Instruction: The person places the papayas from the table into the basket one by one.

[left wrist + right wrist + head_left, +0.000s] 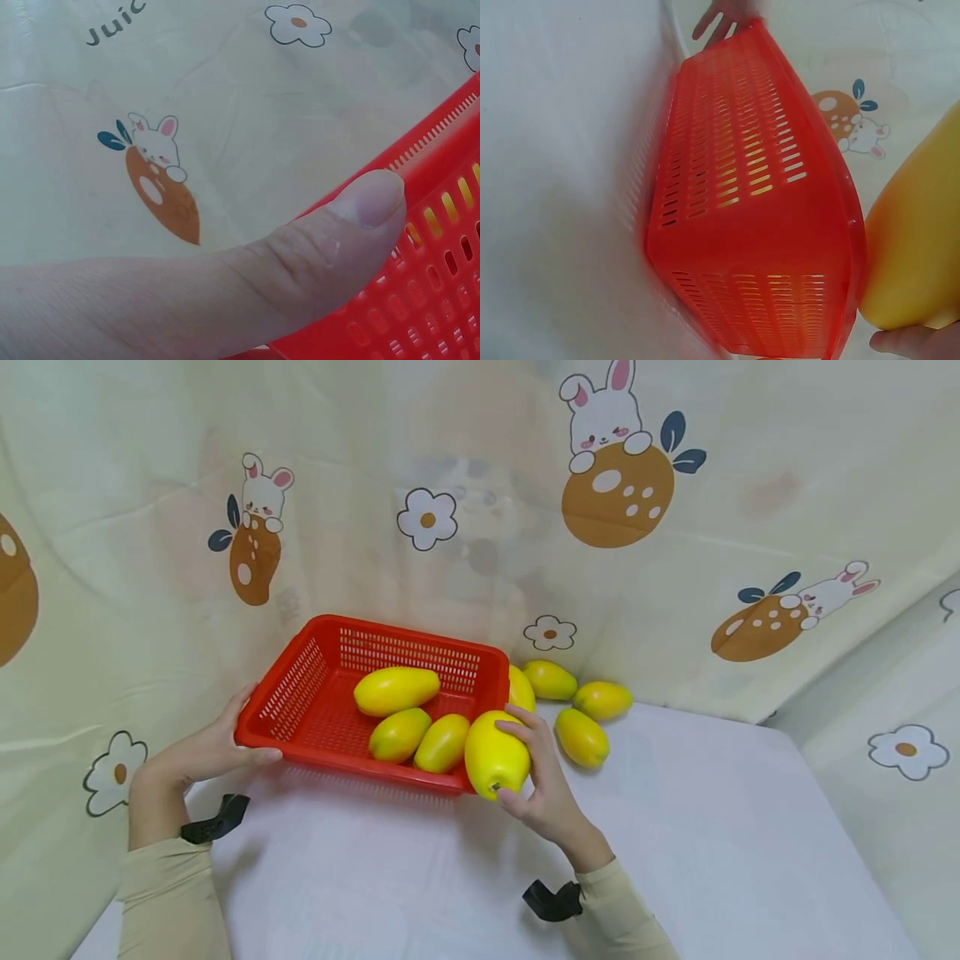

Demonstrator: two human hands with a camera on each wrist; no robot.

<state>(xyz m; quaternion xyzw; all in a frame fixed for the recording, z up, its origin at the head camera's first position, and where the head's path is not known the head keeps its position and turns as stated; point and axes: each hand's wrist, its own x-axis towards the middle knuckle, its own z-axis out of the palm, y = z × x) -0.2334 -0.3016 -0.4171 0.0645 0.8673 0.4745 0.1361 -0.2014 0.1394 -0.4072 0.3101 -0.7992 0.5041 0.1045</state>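
A red plastic basket (337, 718) with slotted walls sits on the table, three yellow mangoes (396, 690) inside it. At its left end my left hand (213, 743) grips the basket, the thumb over the rim in the left wrist view and the other fingers mostly hidden. My right hand (551, 793) holds a larger yellow mango (495, 756) at the basket's front right corner, fingers over its side and thumb near the stem end. In the right wrist view this mango (919, 247) appears beside the basket's rim (851, 217); whether they touch I cannot tell.
Several more mangoes (582, 739) lie on the white tabletop (712, 827) right of the basket, one partly hidden behind its right wall. A curtain (337, 527) printed with rabbits and flowers hangs right behind the basket. Black wrist mounts (553, 900) sit on both forearms.
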